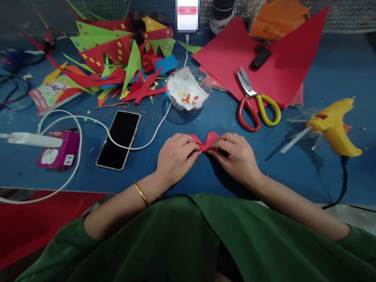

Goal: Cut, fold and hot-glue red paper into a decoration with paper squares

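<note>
Folded red paper: at the blue table, directly in front of you, flaps forming a V, point toward you. Your left hand pinches the left flap, thumb and fingers closed on it; your right hand pinches the right flap likewise. Judgement: the mirrored grip likely steadies the fold and leaves its centre in your sight.

Scissors lie beyond your right hand, handles toward you, probably for easy reach.

Room: blue tabletop shows between your right hand and the glue gun, giving you sideways play. Leftward, the white cord crosses the phone and could snag. Ahead, the clear bowl limits reach. The table's near edge runs close below your wrists.
</note>
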`<state>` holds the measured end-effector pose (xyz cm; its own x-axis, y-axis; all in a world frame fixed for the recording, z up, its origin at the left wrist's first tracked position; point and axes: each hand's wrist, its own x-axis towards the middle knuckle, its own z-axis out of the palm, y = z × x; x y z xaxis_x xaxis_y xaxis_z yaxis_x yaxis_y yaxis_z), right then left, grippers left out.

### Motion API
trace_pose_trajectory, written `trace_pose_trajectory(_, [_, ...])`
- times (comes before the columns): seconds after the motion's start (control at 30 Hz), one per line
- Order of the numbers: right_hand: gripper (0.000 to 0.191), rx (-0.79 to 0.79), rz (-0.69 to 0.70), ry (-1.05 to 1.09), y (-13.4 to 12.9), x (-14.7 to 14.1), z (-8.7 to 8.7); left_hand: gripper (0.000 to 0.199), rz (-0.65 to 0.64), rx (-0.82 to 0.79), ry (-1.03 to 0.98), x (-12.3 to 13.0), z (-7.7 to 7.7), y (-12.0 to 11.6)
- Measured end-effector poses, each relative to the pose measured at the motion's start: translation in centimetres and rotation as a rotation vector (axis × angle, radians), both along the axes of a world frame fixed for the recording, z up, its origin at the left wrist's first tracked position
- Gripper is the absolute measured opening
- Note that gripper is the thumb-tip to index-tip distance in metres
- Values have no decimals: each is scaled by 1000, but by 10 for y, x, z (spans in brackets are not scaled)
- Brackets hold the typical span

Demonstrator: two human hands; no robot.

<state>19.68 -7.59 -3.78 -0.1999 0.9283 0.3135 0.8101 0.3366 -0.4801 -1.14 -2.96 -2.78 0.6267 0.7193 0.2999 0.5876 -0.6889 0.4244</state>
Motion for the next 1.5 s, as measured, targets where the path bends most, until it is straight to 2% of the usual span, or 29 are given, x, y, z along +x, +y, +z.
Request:
trace_pose_trajectory(0.27, [12, -33, -28, 9, 2, 0, 1, 10, 48, -69, -15, 6, 3, -4])
trace_pose_trajectory(0.43, [15, -43, -59, 7, 1, -1, 2, 13, 38, -60, 28, 13, 5, -4])
trace_pose_trajectory(1.23, [15, -113, -124, 26, 3, 1, 7, 20, 163, -92, 25, 22, 3, -3])
trace_pose_trajectory(1.5, [12, -203, -196, 43, 5, 9, 14, 18, 166, -114, 28, 21, 4, -3])
